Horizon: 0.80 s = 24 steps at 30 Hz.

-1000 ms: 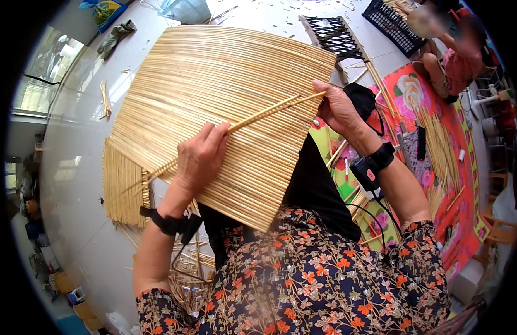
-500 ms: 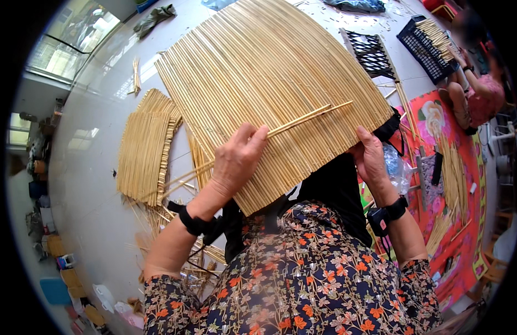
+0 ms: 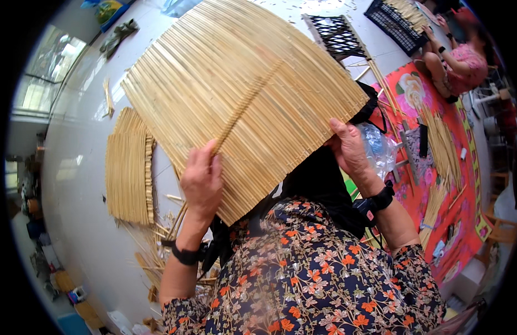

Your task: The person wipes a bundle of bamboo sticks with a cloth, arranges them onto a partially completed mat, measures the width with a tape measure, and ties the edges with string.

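Note:
A large mat of thin straw-coloured sticks (image 3: 269,111) lies tilted in front of me, its near corner by my lap. My right hand (image 3: 350,149) grips its right edge, thumb on top and fingers below. At the left edge, my left hand (image 3: 202,181) is closed on the mat, its fingertips at the end of a raised, segmented line that crosses the sticks. Thin sticks (image 3: 179,219) show just below that hand; whether it holds them too, I cannot tell. Dark cloth (image 3: 320,178) covers my lap under the mat.
A smaller stick bundle (image 3: 127,176) rests on the floor at left, with loose sticks nearby. At right, a red floral sheet (image 3: 412,192) carries stick piles (image 3: 441,145). Clear plastic (image 3: 375,148) lies near my right hand. A person (image 3: 467,61) sits far right by a dark crate (image 3: 388,25).
My left hand has moved down and left to the mat's edge. The two thin sticks it held across the mat no longer show there. The view has shifted; my right hand keeps its grip.

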Available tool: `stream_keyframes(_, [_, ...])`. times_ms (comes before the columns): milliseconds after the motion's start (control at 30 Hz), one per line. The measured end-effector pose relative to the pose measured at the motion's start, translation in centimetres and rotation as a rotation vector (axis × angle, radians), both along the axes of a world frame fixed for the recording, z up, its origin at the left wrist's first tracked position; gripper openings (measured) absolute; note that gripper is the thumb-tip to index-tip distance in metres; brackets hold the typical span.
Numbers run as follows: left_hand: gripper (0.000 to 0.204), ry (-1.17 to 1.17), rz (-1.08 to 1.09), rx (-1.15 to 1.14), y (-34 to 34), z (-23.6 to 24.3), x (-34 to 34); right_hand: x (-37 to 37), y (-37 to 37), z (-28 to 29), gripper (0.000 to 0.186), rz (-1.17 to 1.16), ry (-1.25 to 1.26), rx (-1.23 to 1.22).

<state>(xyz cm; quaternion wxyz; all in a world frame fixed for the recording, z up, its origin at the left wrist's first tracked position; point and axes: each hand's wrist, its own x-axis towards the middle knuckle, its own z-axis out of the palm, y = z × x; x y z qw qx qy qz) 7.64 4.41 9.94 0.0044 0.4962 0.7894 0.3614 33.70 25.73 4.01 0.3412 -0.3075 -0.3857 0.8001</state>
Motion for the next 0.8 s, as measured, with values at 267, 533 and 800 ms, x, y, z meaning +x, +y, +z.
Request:
stream_keyframes(267, [0.038, -0.706, 0.423, 0.175, -4.0, -3.0, -9.4, -0.9, -0.7, 1.4, 0.025, -0.087, 0.076, -0.062])
stream_keyframes(533, [0.024, -1.43, 0.302, 0.391, -3.9, -4.0, -14.8, 0.9, 3.4, -2.9, 0.024, 0.076, -0.059, 0.014])
stream_keyframes(800, [0.018, -1.245, 0.315, 0.484, -7.6, -6.0, -9.3, -4.0, 11.0, 1.5, 0.042, 0.468, -0.087, 0.018])
